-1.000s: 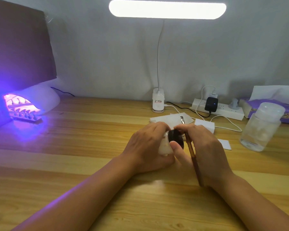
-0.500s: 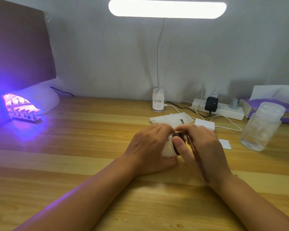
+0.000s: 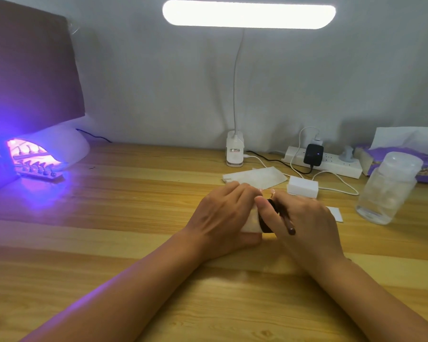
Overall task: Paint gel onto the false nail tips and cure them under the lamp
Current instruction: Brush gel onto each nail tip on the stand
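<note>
Both grips meet on the small white gel pot (image 3: 251, 222), held on its side low over the wooden bench (image 3: 134, 218). My left grip (image 3: 223, 215) wraps the pot's pale body to brace it. My right grip (image 3: 304, 223) pinches the round black lid (image 3: 266, 224) between thumb and fingers, I judge to turn it, with the slim brown brush (image 3: 286, 222) tucked along the fingers so it is at hand. Far left of the pot, the row of false nail tips (image 3: 36, 166) sits on its strip at the mouth of the white curing lamp (image 3: 69, 146), bathed in violet light.
</note>
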`<state>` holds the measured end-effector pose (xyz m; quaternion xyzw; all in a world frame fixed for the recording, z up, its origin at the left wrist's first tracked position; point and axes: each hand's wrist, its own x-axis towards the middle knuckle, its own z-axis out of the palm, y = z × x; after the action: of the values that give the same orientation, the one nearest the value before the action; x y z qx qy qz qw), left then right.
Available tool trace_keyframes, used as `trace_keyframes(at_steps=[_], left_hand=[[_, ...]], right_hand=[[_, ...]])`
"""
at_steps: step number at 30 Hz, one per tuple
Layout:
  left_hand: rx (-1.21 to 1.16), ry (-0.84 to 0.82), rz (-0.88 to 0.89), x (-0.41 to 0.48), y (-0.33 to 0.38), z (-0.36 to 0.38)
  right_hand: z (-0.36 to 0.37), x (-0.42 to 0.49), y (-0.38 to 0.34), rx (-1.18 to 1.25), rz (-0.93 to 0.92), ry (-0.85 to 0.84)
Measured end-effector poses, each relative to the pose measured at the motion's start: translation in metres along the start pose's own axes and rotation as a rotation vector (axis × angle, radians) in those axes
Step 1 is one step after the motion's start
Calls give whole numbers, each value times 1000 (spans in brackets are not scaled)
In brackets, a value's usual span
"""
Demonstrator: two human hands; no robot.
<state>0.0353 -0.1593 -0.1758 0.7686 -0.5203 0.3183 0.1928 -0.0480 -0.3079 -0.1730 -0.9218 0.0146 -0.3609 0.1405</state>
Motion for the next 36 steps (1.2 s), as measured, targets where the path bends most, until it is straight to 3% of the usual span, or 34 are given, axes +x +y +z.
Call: trace_keyframes(at_steps=[7,19,26,36], left_hand=[[-112,27,-204,-2,-4,0],[-6,-5,-18,1,-1,0],[-150,32,-191,-2,-4,-1],[-51,92,-78,-3,-3,4]], right_hand=[[5,0,9,140,-151,17],[2,-1,0,35,-6,2],[6,0,5,129,-122,3],[4,0,-3,172,119,-66]])
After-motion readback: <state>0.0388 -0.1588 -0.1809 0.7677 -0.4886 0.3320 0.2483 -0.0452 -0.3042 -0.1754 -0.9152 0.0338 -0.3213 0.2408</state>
